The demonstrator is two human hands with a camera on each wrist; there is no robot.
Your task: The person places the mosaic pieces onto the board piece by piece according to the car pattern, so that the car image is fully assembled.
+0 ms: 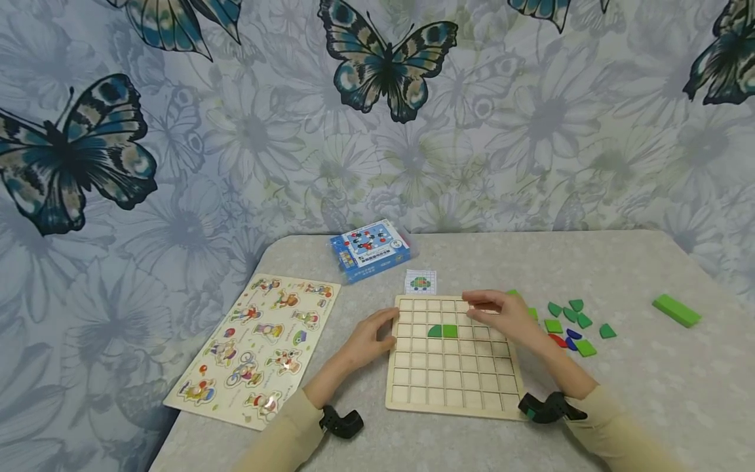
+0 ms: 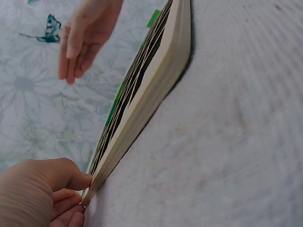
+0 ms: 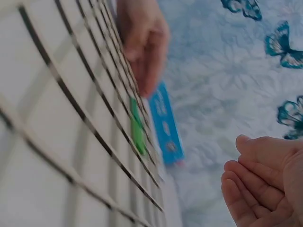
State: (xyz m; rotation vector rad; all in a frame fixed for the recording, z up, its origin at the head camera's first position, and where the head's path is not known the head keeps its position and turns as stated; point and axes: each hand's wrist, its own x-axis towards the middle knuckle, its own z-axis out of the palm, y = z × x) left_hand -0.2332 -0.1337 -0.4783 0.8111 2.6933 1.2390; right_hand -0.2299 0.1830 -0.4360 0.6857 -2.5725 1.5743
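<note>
A wooden grid board (image 1: pixel 454 380) lies flat on the table in front of me. Two green pieces (image 1: pixel 443 331) sit side by side in its third row. My left hand (image 1: pixel 386 328) grips the board's left edge, thumb on top and fingers curled against the side (image 2: pixel 71 189). Above the board's far right corner my right hand (image 1: pixel 480 308) hovers with its fingers nearly straight and pointing left, holding nothing (image 3: pixel 258 189). Loose green, red and blue pieces (image 1: pixel 569 324) lie on the table just right of that hand.
A small picture card (image 1: pixel 421 282) and a blue box (image 1: pixel 370 249) lie beyond the board. A cartoon peg puzzle (image 1: pixel 256 347) lies to the left, at the table's left edge. A green block (image 1: pixel 676 310) sits far right. Butterfly-patterned cloth (image 1: pixel 383 65) hangs behind.
</note>
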